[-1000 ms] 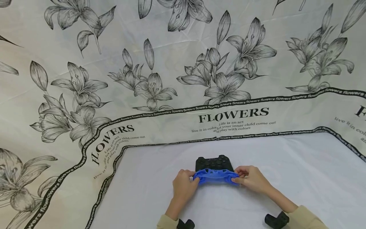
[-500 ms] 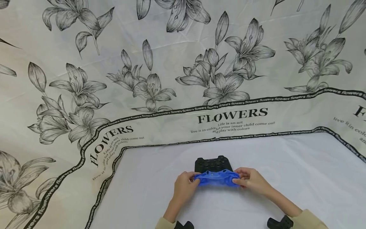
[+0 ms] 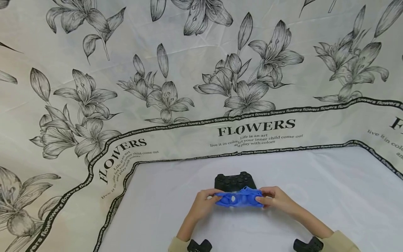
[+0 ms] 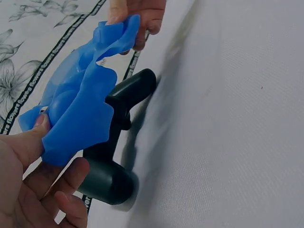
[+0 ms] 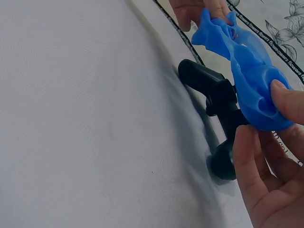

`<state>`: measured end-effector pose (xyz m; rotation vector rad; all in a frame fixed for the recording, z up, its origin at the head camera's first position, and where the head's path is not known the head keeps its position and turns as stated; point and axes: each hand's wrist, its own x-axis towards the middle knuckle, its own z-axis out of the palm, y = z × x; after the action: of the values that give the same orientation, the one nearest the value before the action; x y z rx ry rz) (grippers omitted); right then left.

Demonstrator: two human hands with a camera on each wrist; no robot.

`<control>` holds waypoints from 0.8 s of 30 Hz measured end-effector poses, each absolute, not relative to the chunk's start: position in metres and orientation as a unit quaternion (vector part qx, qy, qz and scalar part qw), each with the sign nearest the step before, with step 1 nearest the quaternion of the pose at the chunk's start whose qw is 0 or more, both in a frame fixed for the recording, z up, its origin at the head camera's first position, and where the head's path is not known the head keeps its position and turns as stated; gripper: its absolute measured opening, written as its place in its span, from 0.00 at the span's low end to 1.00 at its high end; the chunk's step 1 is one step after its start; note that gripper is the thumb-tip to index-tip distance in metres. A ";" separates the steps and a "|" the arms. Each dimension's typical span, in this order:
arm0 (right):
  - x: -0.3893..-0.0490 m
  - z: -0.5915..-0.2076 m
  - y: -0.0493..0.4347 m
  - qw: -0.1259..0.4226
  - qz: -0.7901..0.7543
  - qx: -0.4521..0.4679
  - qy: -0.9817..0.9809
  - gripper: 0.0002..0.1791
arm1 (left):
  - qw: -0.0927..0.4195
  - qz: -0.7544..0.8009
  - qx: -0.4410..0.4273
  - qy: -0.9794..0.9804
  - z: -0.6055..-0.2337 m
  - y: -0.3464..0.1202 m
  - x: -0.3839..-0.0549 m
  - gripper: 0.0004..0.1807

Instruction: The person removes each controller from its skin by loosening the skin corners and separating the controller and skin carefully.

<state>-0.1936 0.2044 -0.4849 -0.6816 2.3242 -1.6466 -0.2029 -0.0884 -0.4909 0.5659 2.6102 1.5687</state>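
A soft blue silicone controller cover [image 3: 240, 198] is stretched between both hands, its thin edges crumpled and wavy. My left hand [image 3: 203, 203] pinches one end between thumb and fingers; my right hand [image 3: 278, 200] pinches the other end. Just beyond the cover, a black game controller [image 3: 234, 180] lies on the white tabletop [image 3: 176, 196], partly hidden behind the blue material in the head view. From the left wrist view, the controller [image 4: 137, 90] appears below the cover [image 4: 83, 109], apart from the fingers. In the right wrist view, the right thumb presses on the cover [image 5: 256, 80].
Behind the table rises a pale cloth [image 3: 189, 87] printed with grey lilies and the word FLOWERS. Its black-lettered border [image 3: 201, 156] runs along the table's back edge. Black devices sit at both wrists [image 3: 199, 246], beside beige sleeves.
The blue cover has tilted and twisted in my hands, and a round hole in it now faces the head camera. Both hands have come slightly nearer; the controller stays put.
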 end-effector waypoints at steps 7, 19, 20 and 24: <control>-0.193 -0.483 0.205 0.125 -0.558 -0.247 0.782 0.13 | 0.110 0.610 0.160 0.768 -0.496 -0.093 -0.205 0.14; -0.196 -0.491 0.213 0.196 -0.631 -0.285 0.694 0.16 | 0.224 0.684 0.164 0.675 -0.496 -0.094 -0.208 0.21; -0.196 -0.491 0.213 0.203 -0.637 -0.286 0.686 0.18 | 0.228 0.688 0.170 0.667 -0.496 -0.094 -0.208 0.21; -0.197 -0.492 0.215 0.225 -0.656 -0.295 0.658 0.19 | 0.246 0.709 0.196 0.632 -0.496 -0.093 -0.207 0.26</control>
<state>-0.1968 0.2146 -0.4922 -0.8129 1.8144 -1.8095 -0.2073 -0.0930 -0.4962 0.5339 1.7238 1.9339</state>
